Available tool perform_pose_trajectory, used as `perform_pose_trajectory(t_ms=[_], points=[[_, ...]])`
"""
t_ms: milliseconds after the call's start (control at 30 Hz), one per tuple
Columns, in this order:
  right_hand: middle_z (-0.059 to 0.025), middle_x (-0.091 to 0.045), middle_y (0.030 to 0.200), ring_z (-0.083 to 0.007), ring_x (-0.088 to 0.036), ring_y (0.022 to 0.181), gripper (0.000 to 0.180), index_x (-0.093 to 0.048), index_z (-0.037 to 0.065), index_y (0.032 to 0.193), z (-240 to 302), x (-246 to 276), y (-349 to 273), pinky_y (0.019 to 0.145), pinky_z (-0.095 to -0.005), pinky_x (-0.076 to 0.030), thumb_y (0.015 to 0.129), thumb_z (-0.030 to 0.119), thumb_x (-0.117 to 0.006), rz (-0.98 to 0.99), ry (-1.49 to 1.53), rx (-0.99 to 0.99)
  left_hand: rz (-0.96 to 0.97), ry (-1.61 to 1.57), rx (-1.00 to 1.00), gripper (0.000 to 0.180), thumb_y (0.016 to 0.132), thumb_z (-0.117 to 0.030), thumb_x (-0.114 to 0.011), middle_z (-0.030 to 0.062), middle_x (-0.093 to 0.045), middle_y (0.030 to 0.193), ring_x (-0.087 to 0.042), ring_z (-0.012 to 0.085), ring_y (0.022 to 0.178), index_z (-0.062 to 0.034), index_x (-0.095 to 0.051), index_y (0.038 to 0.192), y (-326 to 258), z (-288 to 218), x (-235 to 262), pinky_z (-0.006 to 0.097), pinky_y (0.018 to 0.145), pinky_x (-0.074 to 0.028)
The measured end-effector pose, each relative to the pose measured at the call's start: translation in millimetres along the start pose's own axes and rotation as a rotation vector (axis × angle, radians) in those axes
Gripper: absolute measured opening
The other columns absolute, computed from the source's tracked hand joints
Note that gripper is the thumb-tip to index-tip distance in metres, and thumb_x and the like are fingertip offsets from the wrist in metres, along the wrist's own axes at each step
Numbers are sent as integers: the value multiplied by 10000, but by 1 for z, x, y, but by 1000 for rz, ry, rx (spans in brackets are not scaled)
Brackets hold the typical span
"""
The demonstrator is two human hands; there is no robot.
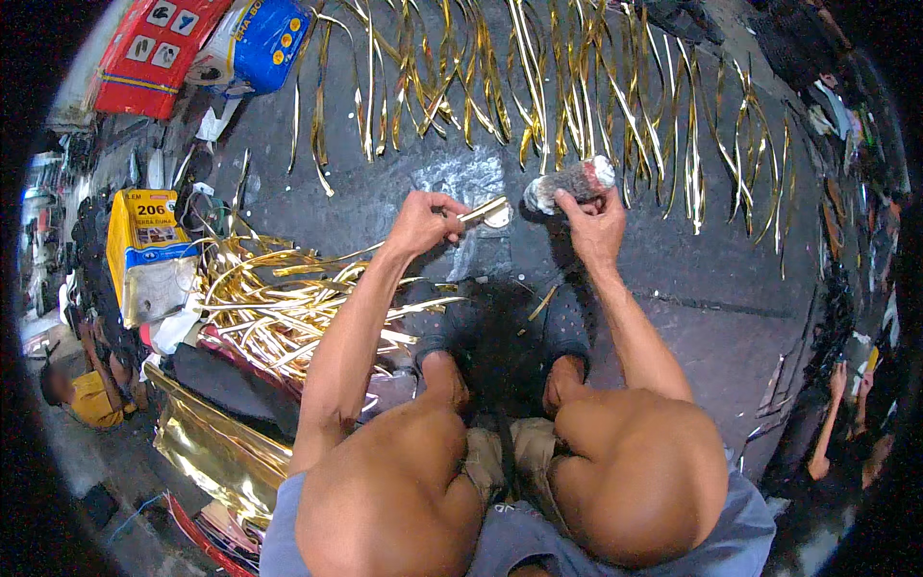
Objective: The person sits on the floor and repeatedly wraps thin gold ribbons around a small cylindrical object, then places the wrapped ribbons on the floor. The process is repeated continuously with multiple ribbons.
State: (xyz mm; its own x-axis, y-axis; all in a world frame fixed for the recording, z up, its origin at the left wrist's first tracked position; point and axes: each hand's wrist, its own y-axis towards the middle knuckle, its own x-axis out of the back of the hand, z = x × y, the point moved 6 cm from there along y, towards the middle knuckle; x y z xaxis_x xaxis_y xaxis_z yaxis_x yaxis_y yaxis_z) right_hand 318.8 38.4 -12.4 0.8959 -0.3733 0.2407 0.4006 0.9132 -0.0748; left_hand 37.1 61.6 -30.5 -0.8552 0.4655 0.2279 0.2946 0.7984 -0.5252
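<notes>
My left hand [430, 221] pinches a gold strip [478, 210], whose end sticks out to the right above a pale, glossy patch [461, 183] on the dark surface. A pale, rounded shape lies under that end; I cannot tell what it is. My right hand [594, 221] grips a short, grey, fuzzy roll [577, 183] with whitish ends and a reddish band, just right of the patch. Left of my left forearm lies a tangled heap of gold strips [279, 308]. Further gold strips [577, 87] are laid out side by side at the far edge.
A yellow, blue and white container [149, 250] stands left of the heap. Red [154, 48] and blue [255, 48] packages are at the far left. A gold sheet [216, 447] lies at lower left. Other people are at the left [96, 389] and right [832, 423].
</notes>
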Motion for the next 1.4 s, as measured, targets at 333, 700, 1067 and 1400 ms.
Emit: perform_pose_trajectory(t_ms=[333,700,1067,1400], points=[[-155,-664,931,-313,-681,785,477,-583,-9,1126,25,-66,-30,715,-400,-559,777,194,-837,371,-405,369,-85,336,1,256,726,-144,-782,114,-760,886,-703,203,805,-54,-802,965,40,21,-5,348,760,-549],[-112,-679,1085,-212,-673,937,435,-571,8,1203,-9,-66,-31,812,-337,-558,806,50,-745,477,-182,144,-200,52,-534,550,736,-72,-856,65,-693,1128,-661,174,1079,-88,-629,1237,0,-27,-41,343,968,-524],[-90,-646,806,-187,-633,652,385,-533,19,1090,-85,-71,1,567,-299,-495,789,-22,-769,270,109,-553,-239,195,-647,505,737,-40,-810,146,-684,1151,-669,349,1094,-46,-625,1207,6,-35,-46,408,936,-533],[-89,-586,986,-137,-553,811,395,-502,-27,1271,150,104,-6,729,-258,-492,890,-65,-595,319,977,-309,-261,262,-615,493,748,-52,-777,146,-670,1177,-648,365,1115,-55,-618,1215,0,-20,-37,422,951,-524]])
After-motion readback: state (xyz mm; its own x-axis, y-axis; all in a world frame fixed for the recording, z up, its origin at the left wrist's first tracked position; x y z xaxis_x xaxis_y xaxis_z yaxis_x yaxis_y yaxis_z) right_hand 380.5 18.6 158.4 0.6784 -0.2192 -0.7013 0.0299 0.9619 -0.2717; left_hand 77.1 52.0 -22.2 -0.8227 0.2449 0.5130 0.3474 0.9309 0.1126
